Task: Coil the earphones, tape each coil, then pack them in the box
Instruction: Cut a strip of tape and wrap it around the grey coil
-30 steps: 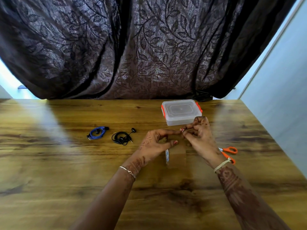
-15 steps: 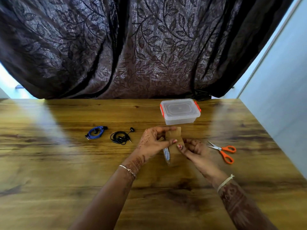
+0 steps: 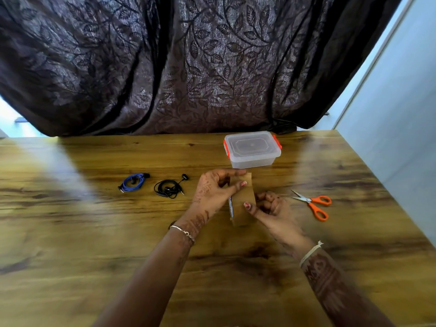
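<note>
Blue earphones [image 3: 133, 182] & black earphones [image 3: 169, 189] lie coiled, no tape seen; box [image 3: 252, 159] lidded. Left hand [image 3: 212, 193] pinches tape strip [image 3: 247, 185], right hand [image 3: 271, 210] grips tape roll [image 3: 241, 214]. Taping, packing left.

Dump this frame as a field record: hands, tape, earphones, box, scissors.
left hand: pinches the upper end of the tape strip
right hand: grips the tape roll, thumb on its brown face
blue earphones: coiled, on the table, left of the hands
black earphones: loosely coiled, beside the blue pair, apart from it
tape on coils: too small to tell
box: clear, lid on, orange clips, beyond the hands
scissors: orange handles, blades apart, untouched, right of the hands
</note>
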